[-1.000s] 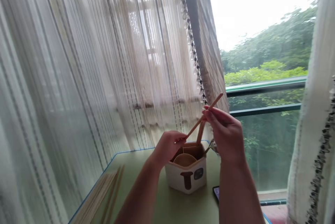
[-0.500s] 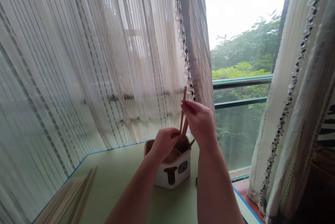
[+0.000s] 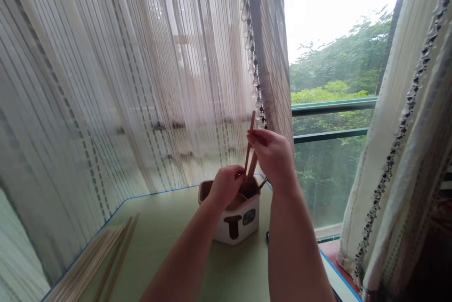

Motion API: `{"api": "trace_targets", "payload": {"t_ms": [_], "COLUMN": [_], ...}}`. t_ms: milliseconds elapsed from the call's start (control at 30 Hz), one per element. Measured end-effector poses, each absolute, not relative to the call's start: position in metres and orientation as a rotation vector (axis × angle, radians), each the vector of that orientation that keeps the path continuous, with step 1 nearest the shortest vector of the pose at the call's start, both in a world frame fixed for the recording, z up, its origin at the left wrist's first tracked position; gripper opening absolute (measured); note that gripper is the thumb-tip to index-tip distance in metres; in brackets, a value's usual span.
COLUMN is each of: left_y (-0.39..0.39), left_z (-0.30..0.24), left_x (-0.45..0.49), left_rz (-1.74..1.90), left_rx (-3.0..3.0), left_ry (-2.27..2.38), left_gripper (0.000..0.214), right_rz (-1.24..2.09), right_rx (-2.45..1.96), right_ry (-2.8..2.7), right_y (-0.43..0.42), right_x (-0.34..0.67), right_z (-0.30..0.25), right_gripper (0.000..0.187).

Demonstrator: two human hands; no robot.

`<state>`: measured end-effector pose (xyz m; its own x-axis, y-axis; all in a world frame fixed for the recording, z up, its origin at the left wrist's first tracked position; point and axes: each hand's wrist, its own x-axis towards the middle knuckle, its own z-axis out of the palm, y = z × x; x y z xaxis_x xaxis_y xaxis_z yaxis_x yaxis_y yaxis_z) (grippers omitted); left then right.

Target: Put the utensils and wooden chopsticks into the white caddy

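A brown chopstick stands nearly upright over the white and brown utensil holder. My right hand is closed in a pinch around its upper part, the tip sticking out above the fingers. Lower down, my left hand pinches the same stick near its bottom end, just above the holder's rim. Behind it, more brown sticks lean up out of the holder, partly hidden by my right hand. A thin dark handle pokes out at the rim's right side.
On the pale green table at left lie a bundle of thin light sticks and two longer brown chopsticks. A small dark object is half hidden by my right forearm. Sheer curtains hang behind, beside a window with railings.
The camera view has shifted slightly, so the scene sits a little further right and higher. Both hands keep their grip on the chopstick, with little other visible change.
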<state>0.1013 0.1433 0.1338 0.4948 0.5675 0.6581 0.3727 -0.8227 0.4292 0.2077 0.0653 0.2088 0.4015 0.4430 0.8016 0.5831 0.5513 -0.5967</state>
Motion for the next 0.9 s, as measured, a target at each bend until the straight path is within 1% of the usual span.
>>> {"api": "trace_targets", "payload": {"t_ms": [233,400,533,633,833,900], "left_y": [0.147,0.148,0.149,0.15,0.147,0.145], "left_z": [0.13,0.13,0.131,0.131,0.132,0.132], "left_x": [0.1,0.1,0.101,0.101,0.101,0.102], "left_rz": [1.213,1.142,1.194,1.158,1.116,1.153], "left_rx": [2.368,2.449,2.39,2.413,2.504,2.476], "left_ry": [0.699,0.807,0.794,0.787,0.903,0.928], "left_gripper": [0.019,0.017,0.019,0.02,0.017,0.016], "right_rz": [-0.246,-0.33,-0.314,-0.26,-0.386,-0.37], "right_rx": [-1.164,-1.314,-1.403,-1.426,-1.345,-1.36], "right_ry": [-1.241,-1.211,-1.232,-1.27,-1.175,-1.175], "right_y": [0.068,0.079,0.087,0.088,0.091,0.092], "right_x": [0.2,0.198,0.203,0.206,0.204,0.204], "right_z": [0.208,0.206,0.203,0.202,0.202,0.202], "right_gripper": [0.024,0.023,0.022,0.019,0.026,0.025]}}
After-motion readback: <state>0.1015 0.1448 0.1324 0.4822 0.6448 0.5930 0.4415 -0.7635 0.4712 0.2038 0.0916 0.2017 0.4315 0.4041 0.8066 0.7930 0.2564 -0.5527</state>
